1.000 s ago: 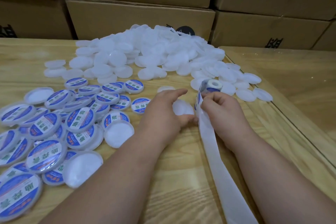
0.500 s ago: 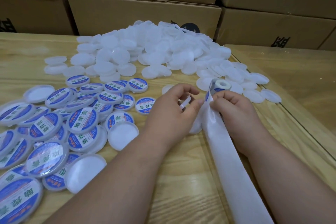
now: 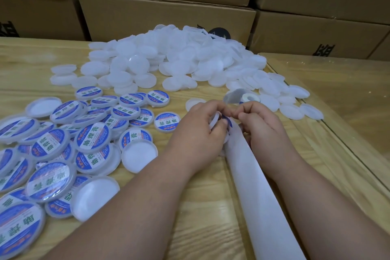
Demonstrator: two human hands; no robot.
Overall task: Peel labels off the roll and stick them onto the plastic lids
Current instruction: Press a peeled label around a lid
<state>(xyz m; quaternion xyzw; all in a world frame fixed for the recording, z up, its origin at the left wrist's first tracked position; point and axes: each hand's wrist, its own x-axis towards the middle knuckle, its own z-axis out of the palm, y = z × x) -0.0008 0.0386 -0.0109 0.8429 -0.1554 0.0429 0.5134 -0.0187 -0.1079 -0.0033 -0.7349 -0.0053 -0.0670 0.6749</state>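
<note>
Spanning the whole view: a wooden surface [image 3: 211, 213], backed by stacked cardboard boxes [image 3: 168, 12]. Heaped at the far middle, a big pile of blank white lids [image 3: 168, 57]; spread at the left, the labelled lids [image 3: 63, 143]. Trailing from the hands toward the near edge, a long white backing strip [image 3: 259, 196]. Just beyond the knuckles, the label roll [image 3: 249, 97]. Left hand [image 3: 198, 133] curled round a blank lid [image 3: 214, 119] tipped on edge; right hand [image 3: 268, 131] pinching a blue label [image 3: 229, 121] at that lid's face, both grips narrow and closed on what was held.

Risks, as judged: label landing off-centre or creased, caused by the tilted lid and by fingers hiding the face; sticky side catching a fingertip or folding onto itself before being pressed flat.

Against half a second earlier: hands drawn closer together, blue label brought up to the lid, where only the strip and roll had been worked then.
</note>
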